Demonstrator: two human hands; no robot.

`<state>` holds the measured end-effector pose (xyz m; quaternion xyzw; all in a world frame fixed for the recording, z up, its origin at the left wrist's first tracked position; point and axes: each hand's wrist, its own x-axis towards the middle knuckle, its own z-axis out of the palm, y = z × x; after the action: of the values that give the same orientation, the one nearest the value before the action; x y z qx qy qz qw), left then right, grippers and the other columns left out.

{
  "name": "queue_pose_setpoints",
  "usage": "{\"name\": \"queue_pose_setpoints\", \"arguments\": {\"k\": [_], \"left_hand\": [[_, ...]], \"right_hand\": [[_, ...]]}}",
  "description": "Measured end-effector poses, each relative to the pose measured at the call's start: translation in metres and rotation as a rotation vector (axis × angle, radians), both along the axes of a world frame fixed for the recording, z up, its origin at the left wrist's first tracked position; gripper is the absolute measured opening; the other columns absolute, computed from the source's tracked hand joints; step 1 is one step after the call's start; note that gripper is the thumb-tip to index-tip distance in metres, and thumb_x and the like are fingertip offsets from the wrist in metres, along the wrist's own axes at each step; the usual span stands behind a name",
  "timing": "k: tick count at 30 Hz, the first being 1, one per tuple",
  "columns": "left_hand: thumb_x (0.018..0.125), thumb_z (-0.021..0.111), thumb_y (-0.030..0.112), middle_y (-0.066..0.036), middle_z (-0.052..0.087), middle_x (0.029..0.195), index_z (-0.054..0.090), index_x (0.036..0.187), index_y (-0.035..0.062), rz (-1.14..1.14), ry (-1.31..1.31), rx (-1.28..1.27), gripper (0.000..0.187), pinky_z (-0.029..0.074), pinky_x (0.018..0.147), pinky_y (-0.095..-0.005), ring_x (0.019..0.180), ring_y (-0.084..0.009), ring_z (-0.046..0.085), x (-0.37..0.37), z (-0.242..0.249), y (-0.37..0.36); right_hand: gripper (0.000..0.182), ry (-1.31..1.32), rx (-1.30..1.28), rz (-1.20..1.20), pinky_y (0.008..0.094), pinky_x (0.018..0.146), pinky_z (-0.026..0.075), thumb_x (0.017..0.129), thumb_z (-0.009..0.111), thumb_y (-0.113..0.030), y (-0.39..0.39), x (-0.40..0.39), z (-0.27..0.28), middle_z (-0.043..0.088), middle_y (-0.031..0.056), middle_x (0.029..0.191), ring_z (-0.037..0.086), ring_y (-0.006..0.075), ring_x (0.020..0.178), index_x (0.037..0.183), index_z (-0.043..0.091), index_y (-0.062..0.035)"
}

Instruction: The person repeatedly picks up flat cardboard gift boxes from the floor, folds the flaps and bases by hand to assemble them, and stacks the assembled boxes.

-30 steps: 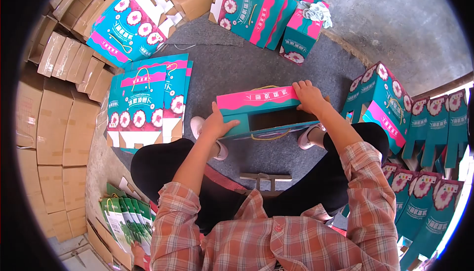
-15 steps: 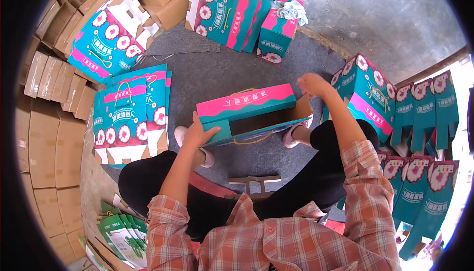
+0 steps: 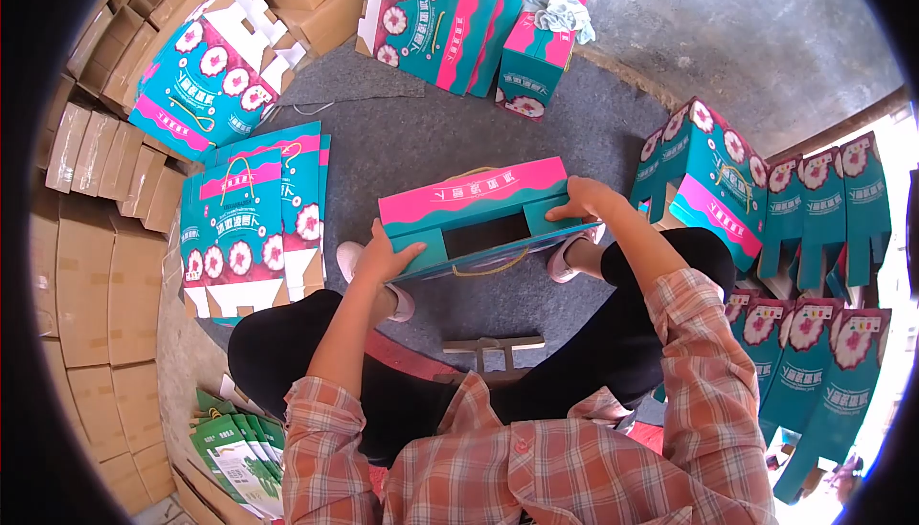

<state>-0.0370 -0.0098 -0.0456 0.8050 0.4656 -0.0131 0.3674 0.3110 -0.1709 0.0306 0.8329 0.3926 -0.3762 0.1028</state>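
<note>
Right hand point(image 3: 581, 198) has returned to the teal-and-pink printed cardboard carton point(image 3: 479, 216); left hand point(image 3: 385, 255) still grips the opposite end.

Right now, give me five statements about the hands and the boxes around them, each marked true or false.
1. Both hands hold one teal and pink box. True: the left hand grips one end of the teal and pink box, the right hand the other.
2. The box's near side is sealed. False: it gapes open and dark.
3. A cloth lies on the upright box at the top. True: the cloth rests there.
4. The flat printed sheets lie on the person's right. False: on the left.
5. The floor mat is red. False: grey.
</note>
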Motion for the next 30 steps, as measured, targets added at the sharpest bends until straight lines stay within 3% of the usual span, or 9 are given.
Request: {"name": "queue_pose_setpoints", "arguments": {"k": [6, 8, 12, 15, 18, 21, 24, 28, 30], "left_hand": [[0.075, 0.07, 0.052, -0.026, 0.059, 0.113, 0.033, 0.134, -0.0054, -0.084, -0.156, 0.129, 0.09, 0.046, 0.091, -0.0391, 0.106, -0.0361, 0.059, -0.009, -0.045, 0.013], [0.078, 0.068, 0.05, -0.023, 0.06, 0.111, 0.048, 0.124, -0.0032, 0.011, -0.217, -0.316, 0.073, 0.049, 0.086, -0.0373, 0.1, -0.031, 0.061, -0.008, -0.057, 0.019], [0.08, 0.066, 0.048, -0.02, 0.062, 0.109, 0.055, 0.117, -0.0022, 0.17, -0.135, -0.449, 0.063, 0.05, 0.083, -0.0356, 0.097, -0.0265, 0.062, -0.002, -0.019, 0.002], [0.081, 0.067, 0.047, -0.019, 0.063, 0.106, 0.054, 0.12, -0.0021, 0.037, -0.246, -0.415, 0.064, 0.052, 0.079, -0.0368, 0.096, -0.0267, 0.062, -0.012, -0.039, 0.018], [0.081, 0.067, 0.046, -0.017, 0.064, 0.1, 0.051, 0.122, -0.0012, -0.033, -0.271, -0.316, 0.064, 0.054, 0.071, -0.0332, 0.093, -0.0242, 0.063, 0.0, -0.01, 0.015], [0.085, 0.063, 0.044, -0.011, 0.062, 0.085, 0.044, 0.123, 0.0029, 0.268, -0.128, -0.42, 0.059, 0.052, 0.049, -0.0298, 0.06, -0.018, 0.063, 0.039, 0.088, -0.023], [0.083, 0.066, 0.044, -0.013, 0.063, 0.097, 0.044, 0.126, 0.0023, 0.172, -0.383, -0.287, 0.064, 0.047, 0.05, -0.0252, 0.076, -0.0182, 0.066, 0.054, 0.061, -0.015], [0.084, 0.066, 0.039, -0.017, 0.061, 0.106, 0.042, 0.128, 0.0017, -0.007, -0.553, 0.073, 0.062, 0.048, 0.082, -0.0346, 0.099, -0.0292, 0.061, 0.116, 0.107, -0.046], [0.084, 0.066, 0.035, -0.02, 0.058, 0.113, 0.039, 0.13, 0.0002, -0.025, -0.573, 0.021, 0.063, 0.042, 0.092, -0.039, 0.107, -0.0324, 0.057, 0.156, 0.125, -0.061]], "right_hand": [[0.094, -0.135, 0.118, 0.041, 0.0379, 0.087, 0.049, 0.059, 0.076, -0.061, -0.009, -0.001, -0.013, 0.062, 0.0217, 0.112, 0.061, 0.0324, 0.106, 0.118, 0.052, 0.0081], [0.094, -0.076, 0.112, -0.017, 0.0382, 0.09, 0.048, 0.06, 0.076, -0.06, -0.011, -0.002, -0.012, 0.061, 0.0226, 0.115, 0.058, 0.0338, 0.11, 0.121, 0.05, 0.0074], [0.089, -0.075, 0.135, -0.048, 0.0389, 0.089, 0.049, 0.061, 0.076, -0.059, -0.011, 0.0, -0.018, 0.062, 0.0225, 0.113, 0.06, 0.0339, 0.106, 0.117, 0.054, 0.0075], [0.083, -0.012, 0.094, -0.021, 0.0393, 0.087, 0.05, 0.061, 0.076, -0.058, -0.01, 0.001, -0.01, 0.063, 0.0221, 0.109, 0.062, 0.034, 0.101, 0.109, 0.059, 0.0071], [0.081, 0.006, 0.138, 0.041, 0.0383, 0.075, 0.053, 0.062, 0.076, -0.054, -0.007, 0.008, 0.014, 0.065, 0.0222, 0.102, 0.065, 0.0329, 0.091, 0.114, 0.056, 0.0047], [0.077, -0.083, 0.199, -0.027, 0.0401, 0.082, 0.051, 0.062, 0.076, -0.055, -0.013, 0.026, 0.058, 0.065, 0.0203, 0.105, 0.064, 0.0338, 0.097, 0.109, 0.061, 0.0035], [0.071, -0.293, 0.462, 0.032, 0.0422, 0.079, 0.05, 0.065, 0.074, -0.051, -0.029, 0.055, 0.084, 0.064, 0.0229, 0.1, 0.063, 0.0363, 0.094, 0.108, 0.055, 0.0032], [0.063, -0.454, 0.661, -0.115, 0.0464, 0.081, 0.047, 0.072, 0.07, -0.043, -0.079, 0.085, 0.141, 0.063, 0.0247, 0.098, 0.06, 0.0403, 0.095, 0.109, 0.048, 0.0022], [0.059, -0.51, 0.833, -0.194, 0.0461, 0.08, 0.046, 0.074, 0.069, -0.041, -0.11, 0.113, 0.146, 0.062, 0.0235, 0.1, 0.059, 0.0405, 0.095, 0.112, 0.047, -0.0017]]}}
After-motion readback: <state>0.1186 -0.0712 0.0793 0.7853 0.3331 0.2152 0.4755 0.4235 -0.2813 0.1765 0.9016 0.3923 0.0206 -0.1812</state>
